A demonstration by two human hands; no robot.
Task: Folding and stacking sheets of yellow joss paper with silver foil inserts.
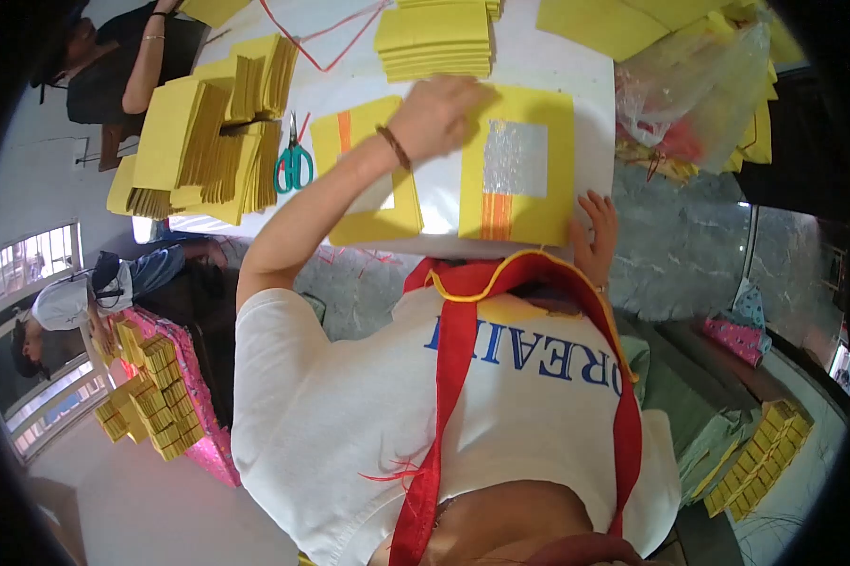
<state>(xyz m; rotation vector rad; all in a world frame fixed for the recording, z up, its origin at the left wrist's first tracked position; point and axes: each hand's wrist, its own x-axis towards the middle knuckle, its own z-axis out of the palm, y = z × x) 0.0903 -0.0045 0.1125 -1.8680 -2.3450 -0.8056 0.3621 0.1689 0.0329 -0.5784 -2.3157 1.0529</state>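
Observation:
Two yellow paper pieces lie side by side on the white table (595,141) before me. The right-hand yellow paper (548,212) has a shiny silvery patch (515,156) and an orange striped band. On the left yellow paper (368,226), an orange stripe and part of a pale patch show beneath my forearm. My left hand (434,118) reaches over the upper left corner of the right-hand paper, its bent fingers blurred and partly hidden. Beside that paper's lower right corner is my right hand (595,236), fingers apart, with nothing seen in it.
Green-handled scissors (294,168) lie left of the papers, near folded yellow paper stacks (194,141). Another yellow stack (434,42) sits at the far side. A clear plastic bag (699,90) is at the right. Two other people (123,71) are at the left.

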